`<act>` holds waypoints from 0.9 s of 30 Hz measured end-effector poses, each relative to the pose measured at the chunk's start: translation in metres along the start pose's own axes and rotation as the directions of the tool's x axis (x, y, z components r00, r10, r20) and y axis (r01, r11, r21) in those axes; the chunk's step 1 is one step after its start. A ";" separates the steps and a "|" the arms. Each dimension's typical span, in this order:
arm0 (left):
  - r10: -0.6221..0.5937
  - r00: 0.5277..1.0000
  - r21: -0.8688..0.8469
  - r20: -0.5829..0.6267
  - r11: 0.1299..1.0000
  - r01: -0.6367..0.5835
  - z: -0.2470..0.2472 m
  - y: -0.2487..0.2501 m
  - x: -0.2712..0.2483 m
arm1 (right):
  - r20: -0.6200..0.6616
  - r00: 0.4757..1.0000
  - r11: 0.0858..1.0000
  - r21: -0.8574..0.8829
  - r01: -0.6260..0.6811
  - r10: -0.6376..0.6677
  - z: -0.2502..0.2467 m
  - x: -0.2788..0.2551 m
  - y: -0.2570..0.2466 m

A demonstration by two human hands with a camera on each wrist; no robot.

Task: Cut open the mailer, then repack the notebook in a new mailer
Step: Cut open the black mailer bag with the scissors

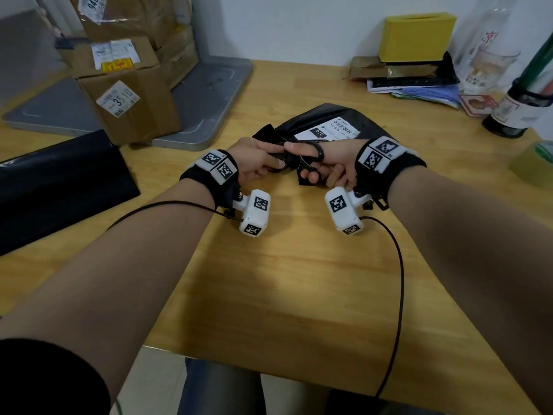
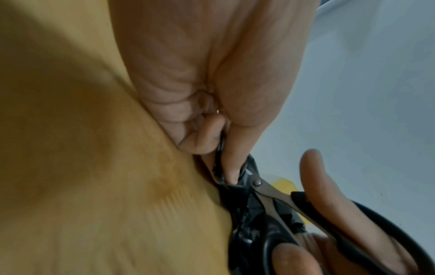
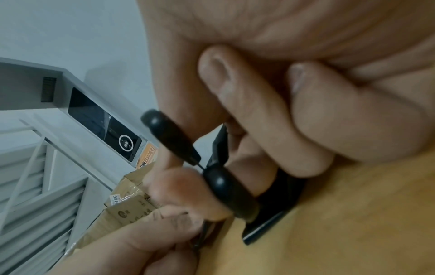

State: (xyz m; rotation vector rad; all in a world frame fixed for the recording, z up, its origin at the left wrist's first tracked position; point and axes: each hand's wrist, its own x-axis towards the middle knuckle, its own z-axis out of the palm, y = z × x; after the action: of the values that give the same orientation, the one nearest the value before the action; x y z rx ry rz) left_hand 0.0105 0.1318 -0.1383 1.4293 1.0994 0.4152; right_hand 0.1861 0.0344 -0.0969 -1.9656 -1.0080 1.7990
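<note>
A black plastic mailer (image 1: 326,122) with a white shipping label (image 1: 327,132) lies at mid-table. My left hand (image 1: 258,160) pinches its crumpled near edge (image 2: 222,167) between thumb and fingers. My right hand (image 1: 321,163) grips black-handled scissors (image 1: 312,158), thumb and fingers through the loops (image 3: 226,188). The steel blades (image 2: 266,188) sit against the pinched plastic right beside my left fingertips. A flat, unused black mailer (image 1: 59,181) lies at the table's left edge. The notebook is hidden.
Cardboard parcels (image 1: 125,94) stand on a grey scale platform (image 1: 206,94) at the back left. At the back right are a yellow box (image 1: 417,35) on stacked papers, a dark bottle (image 1: 520,106) and a tape roll (image 1: 535,163). Wrist cables trail across the wooden table (image 1: 299,280).
</note>
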 end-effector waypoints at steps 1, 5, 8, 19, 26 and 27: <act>-0.002 1.000 -0.006 -0.003 1.000 0.002 0.000 0.000 0.000 | 0.008 1.000 1.000 0.014 -0.002 0.002 -0.001 0.000 0.000; -0.018 1.000 0.000 0.002 1.000 0.018 -0.001 0.001 0.000 | -0.007 1.000 0.998 -0.064 -0.010 0.009 -0.001 -0.005 -0.009; -0.029 0.999 -0.005 0.034 1.000 0.029 -0.004 0.001 -0.001 | -0.002 0.999 0.988 -0.147 -0.047 0.047 0.001 -0.009 -0.023; -0.017 0.995 0.008 0.101 1.000 0.016 -0.007 0.001 0.000 | -0.056 0.997 0.970 -0.235 -0.059 0.047 0.004 0.001 -0.026; -0.011 0.993 0.019 0.115 1.000 0.008 -0.008 0.000 0.002 | -0.016 1.000 0.984 -0.174 -0.024 0.022 -0.002 0.007 -0.013; -0.010 0.993 0.017 0.116 1.000 0.009 -0.008 0.000 0.002 | -0.015 1.000 0.985 -0.174 -0.015 0.013 -0.003 0.008 -0.012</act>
State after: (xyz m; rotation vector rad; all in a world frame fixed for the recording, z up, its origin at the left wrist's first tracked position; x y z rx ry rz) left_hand 0.0049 0.1381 -0.1368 1.4439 1.0178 0.3132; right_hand 0.1853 0.0490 -0.0944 -2.0878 -1.1865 1.7554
